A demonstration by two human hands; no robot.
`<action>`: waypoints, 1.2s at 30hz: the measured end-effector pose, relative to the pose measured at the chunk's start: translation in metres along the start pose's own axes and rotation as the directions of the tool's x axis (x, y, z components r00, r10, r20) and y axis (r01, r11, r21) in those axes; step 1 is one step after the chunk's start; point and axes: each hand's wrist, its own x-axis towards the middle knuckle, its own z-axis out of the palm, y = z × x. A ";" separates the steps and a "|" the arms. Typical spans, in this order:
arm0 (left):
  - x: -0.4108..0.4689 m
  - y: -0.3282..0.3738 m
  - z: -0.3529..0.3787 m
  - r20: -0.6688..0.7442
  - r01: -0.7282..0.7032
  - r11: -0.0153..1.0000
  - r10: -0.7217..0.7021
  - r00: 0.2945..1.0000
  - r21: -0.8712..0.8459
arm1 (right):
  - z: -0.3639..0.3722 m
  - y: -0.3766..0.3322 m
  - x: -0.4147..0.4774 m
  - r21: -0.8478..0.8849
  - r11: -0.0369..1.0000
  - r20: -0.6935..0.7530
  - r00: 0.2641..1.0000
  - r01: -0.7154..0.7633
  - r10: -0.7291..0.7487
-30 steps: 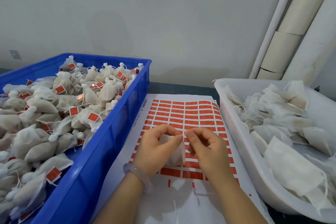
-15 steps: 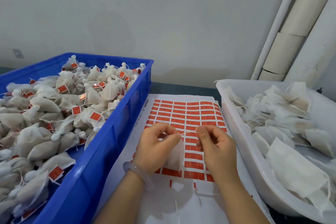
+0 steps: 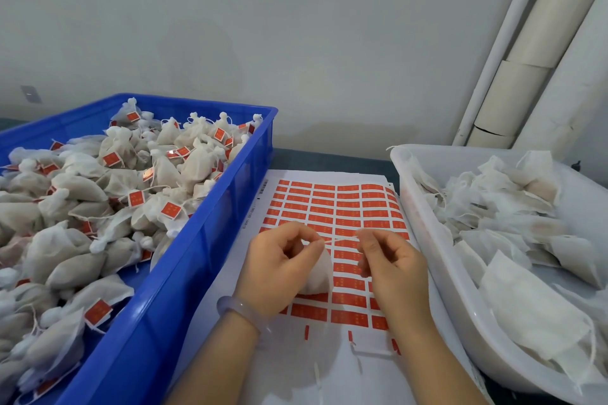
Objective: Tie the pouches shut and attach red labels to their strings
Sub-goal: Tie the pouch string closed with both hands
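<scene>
Both hands are over the middle of the sheet of red labels [image 3: 329, 207], which lies flat on the table [image 3: 329, 158].

The left hand [image 3: 279, 273] is curled round a small white pouch [image 3: 317, 276]. The pouch hangs down from the fingers, with its neck up at the fingertips. The right hand [image 3: 394, 270] is curled too, and its thumb and first finger pinch the end of the thin string [image 3: 340, 239].

The string is the thing that matters now. It runs sideways, from the pouch's neck on the left to the right hand's fingertips on the right, and it looks pulled straight. The two hands are near each other but not touching.

I think the pouch is being tied shut, and no red label is on its string yet. To pull the knot tight, the hands would need to move apart along the string's line.

There is not much room for that. The blue crate [image 3: 197, 240] stands just left of the sheet, full of tied pouches with labels [image 3: 98, 207]. The white tub [image 3: 427, 240] stands just right of the sheet, holding flat, untied pouches [image 3: 510, 223]. The right hand is close to the tub's wall. There is more open room above the sheet and toward its far end.

When it is time for a label, rows of them lie right under both hands.
</scene>
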 end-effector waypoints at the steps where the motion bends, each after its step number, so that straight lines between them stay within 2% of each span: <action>1: 0.000 0.001 0.000 0.007 0.017 0.999 -0.016 1.000 -0.029 | 0.000 -0.001 0.000 0.020 1.000 -0.004 1.000 0.001 -0.001; 5: 0.002 0.007 0.002 -0.035 0.080 0.978 -0.088 0.996 -0.192 | -0.001 -0.003 -0.002 0.061 0.998 0.039 0.999 0.017 -0.020; 10: 0.005 0.001 0.003 -0.041 0.124 0.977 -0.133 0.990 -0.176 | 0.003 -0.005 -0.007 0.089 0.994 0.140 0.988 0.057 -0.069; 15: 0.004 0.001 0.004 -0.039 0.081 0.991 -0.085 0.996 -0.108 | 0.004 -0.005 -0.008 0.073 0.994 0.217 0.971 0.082 -0.096; 19: 0.003 0.001 0.004 -0.033 0.051 0.991 -0.056 0.998 -0.123 | 0.004 -0.004 -0.008 0.060 0.994 0.241 0.965 0.093 -0.105; 24: 0.001 0.004 0.002 0.081 0.002 0.991 0.009 0.997 -0.136 | 0.003 -0.003 -0.006 0.004 0.988 0.281 0.948 0.152 -0.147; 29: -0.003 0.008 0.001 0.131 -0.124 0.984 0.140 0.981 -0.129 | -0.002 -0.007 -0.007 0.087 0.993 0.461 0.881 0.078 -0.109; 32: -0.004 0.008 0.004 0.104 -0.176 0.976 0.189 0.976 -0.126 | -0.001 -0.010 -0.009 0.085 0.994 0.449 0.888 0.068 -0.099; 36: -0.004 0.003 0.007 0.003 -0.156 0.986 0.157 0.988 -0.054 | -0.001 -0.007 -0.005 0.050 0.996 0.341 0.936 0.079 -0.091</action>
